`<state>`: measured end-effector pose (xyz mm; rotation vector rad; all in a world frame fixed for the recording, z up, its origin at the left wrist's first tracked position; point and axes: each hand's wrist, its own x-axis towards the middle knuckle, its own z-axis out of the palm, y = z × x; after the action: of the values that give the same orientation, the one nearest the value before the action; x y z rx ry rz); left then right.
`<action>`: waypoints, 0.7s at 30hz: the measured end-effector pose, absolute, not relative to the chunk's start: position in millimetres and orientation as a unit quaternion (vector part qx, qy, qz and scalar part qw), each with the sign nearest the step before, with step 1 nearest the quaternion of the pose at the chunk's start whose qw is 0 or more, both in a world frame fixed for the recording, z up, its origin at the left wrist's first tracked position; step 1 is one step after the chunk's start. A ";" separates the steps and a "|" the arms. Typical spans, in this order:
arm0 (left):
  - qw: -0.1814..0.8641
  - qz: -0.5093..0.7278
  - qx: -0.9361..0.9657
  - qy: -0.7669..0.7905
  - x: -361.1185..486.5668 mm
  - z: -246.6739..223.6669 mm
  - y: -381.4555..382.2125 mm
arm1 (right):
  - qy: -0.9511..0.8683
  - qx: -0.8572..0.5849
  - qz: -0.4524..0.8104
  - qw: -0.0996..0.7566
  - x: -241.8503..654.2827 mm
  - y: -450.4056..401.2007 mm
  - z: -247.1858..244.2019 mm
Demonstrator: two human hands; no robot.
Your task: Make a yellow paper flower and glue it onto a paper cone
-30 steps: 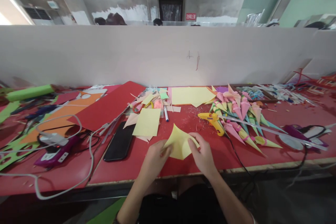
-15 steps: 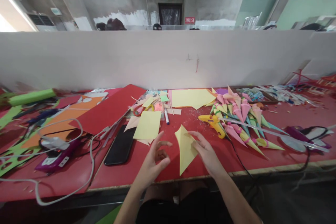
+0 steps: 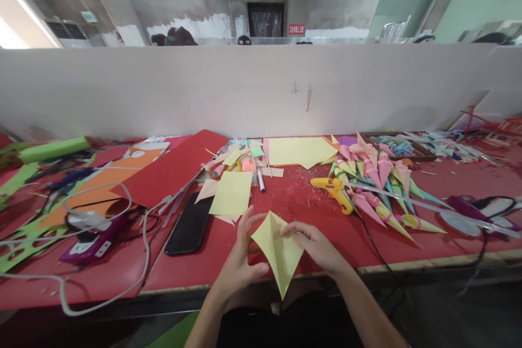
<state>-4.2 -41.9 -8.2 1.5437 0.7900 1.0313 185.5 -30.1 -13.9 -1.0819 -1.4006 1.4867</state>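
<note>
A creased sheet of pale yellow paper (image 3: 281,261) hangs over the front edge of the table, its pointed end downward and a fold running along its length. My right hand (image 3: 316,244) pinches its upper right side between thumb and fingers. On the other side my left hand (image 3: 242,258) is open, thumb and fingers apart around the sheet's left corner; whether it touches the paper I cannot tell. Beyond my left hand lies a yellow paper square (image 3: 231,194). A yellow glue gun (image 3: 335,191) rests past my right hand, beside a heap of small paper cones (image 3: 379,174).
A black phone (image 3: 190,225) lies left of my hands, with a purple power strip (image 3: 95,239) and white cable (image 3: 145,250) farther left. A marker (image 3: 261,180), paper scraps and yellow sheets (image 3: 299,151) lie ahead. A white partition (image 3: 228,92) stands behind.
The yellow paper has come nearer to me and turned so that its fold faces up. My right hand has moved left with it, and my left hand has come up beside its corner.
</note>
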 end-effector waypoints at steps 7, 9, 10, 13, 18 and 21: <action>0.524 0.422 0.617 0.408 8.7 -4.0 -42.2 | -0.566 -0.418 0.594 0.390 186.9 -26.6 -12.4; 0.530 0.428 0.602 0.417 10.5 -2.1 -40.9 | -0.573 -0.417 0.590 0.388 187.5 -26.0 -12.8; 0.532 0.436 0.593 0.419 11.1 -1.8 -39.8 | -0.578 -0.417 0.585 0.387 188.1 -26.0 -12.9; 0.539 0.472 0.545 0.436 12.3 -4.3 -35.3 | -0.602 -0.416 0.567 0.378 191.0 -27.5 -11.3; 0.597 0.512 0.404 0.467 15.0 -13.2 -30.5 | -0.692 -0.386 0.489 0.366 195.4 -34.7 -4.7; 0.619 0.524 0.351 0.469 17.6 -13.5 -32.0 | -0.726 -0.404 0.435 0.347 194.0 -36.9 -5.0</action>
<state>17.6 -32.0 -13.5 0.8069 1.0793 1.2048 194.0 -36.9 -5.0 -1.0482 -1.8831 1.1270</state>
